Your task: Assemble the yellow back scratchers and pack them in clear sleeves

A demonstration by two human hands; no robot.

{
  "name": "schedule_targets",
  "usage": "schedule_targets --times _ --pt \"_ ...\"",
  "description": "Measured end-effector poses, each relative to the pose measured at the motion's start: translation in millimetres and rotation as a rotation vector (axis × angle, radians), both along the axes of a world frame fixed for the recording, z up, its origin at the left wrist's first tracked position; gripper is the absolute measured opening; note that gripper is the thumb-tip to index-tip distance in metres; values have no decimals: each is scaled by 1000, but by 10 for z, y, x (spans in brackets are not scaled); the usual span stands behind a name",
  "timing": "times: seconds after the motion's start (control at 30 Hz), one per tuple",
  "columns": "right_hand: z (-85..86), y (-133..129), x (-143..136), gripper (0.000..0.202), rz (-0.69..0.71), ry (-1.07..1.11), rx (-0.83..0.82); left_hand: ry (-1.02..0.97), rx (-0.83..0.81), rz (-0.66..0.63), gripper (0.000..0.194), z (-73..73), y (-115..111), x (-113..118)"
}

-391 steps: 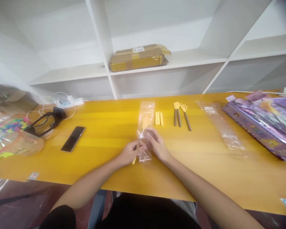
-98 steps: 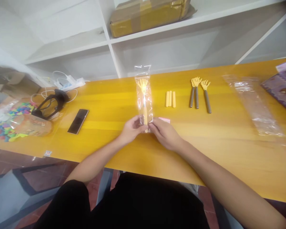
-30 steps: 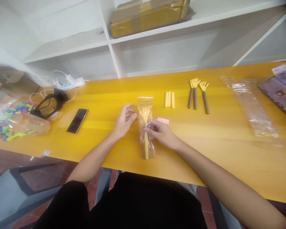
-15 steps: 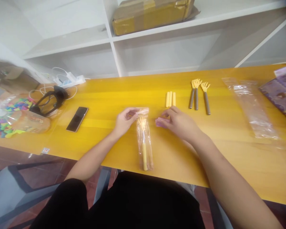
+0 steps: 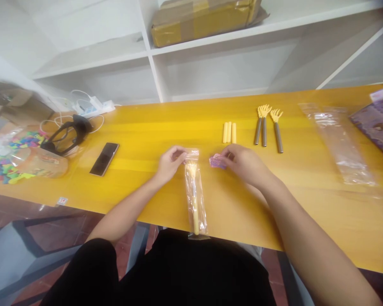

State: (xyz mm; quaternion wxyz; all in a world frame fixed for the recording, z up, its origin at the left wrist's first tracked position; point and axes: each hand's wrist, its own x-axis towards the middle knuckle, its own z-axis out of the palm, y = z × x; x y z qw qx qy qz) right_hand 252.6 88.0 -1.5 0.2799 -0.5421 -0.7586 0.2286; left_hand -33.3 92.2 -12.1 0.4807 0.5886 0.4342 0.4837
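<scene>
My left hand (image 5: pixel 172 163) pinches the top corner of a clear zip bag (image 5: pixel 200 204). Inside that bag lies a back scratcher (image 5: pixel 195 199) with a yellow claw head at the top and a yellow handle toward me. A small purple printed card (image 5: pixel 218 161) is held between the fingertips of my right hand (image 5: pixel 242 163), just right of the bag's mouth. Behind my right hand lie three short yellow tubes (image 5: pixel 229 132). To their right are three back scratchers (image 5: pixel 264 127) with yellow claws and bare grey metal shafts.
Empty clear bags (image 5: pixel 344 144) lie on the right beside a purple printed box (image 5: pixel 378 123). On the left are a phone (image 5: pixel 104 159), black headgear (image 5: pixel 67 134), a power strip (image 5: pixel 98 109) and bags of colourful pieces (image 5: pixel 9 168). White shelving (image 5: pixel 156 76) rises behind the table.
The bag with the back scratcher has slid slightly toward me, its lower end now at the table's edge. The purple card in my right hand has turned, showing more of its printed face.
</scene>
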Motion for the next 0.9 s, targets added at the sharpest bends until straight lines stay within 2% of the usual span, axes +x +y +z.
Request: schedule_targets --times 0.17,0.3,0.53,0.73,0.9 --pt "72 -101 -169 36 -40 207 83 28 44 16 28 -30 -32 9" --pt "84 -189 -312 31 28 336 151 -15 -6 5 31 -3 -77 32" --pt "101 -251 -411 24 199 591 -57 -61 -64 23 35 111 -127 69" --pt "76 -300 -458 20 176 626 2 -190 -194 -27 42 104 -172 97" --pt "58 -330 -495 20 152 654 32 -190 -301 47 44 27 -207 113"
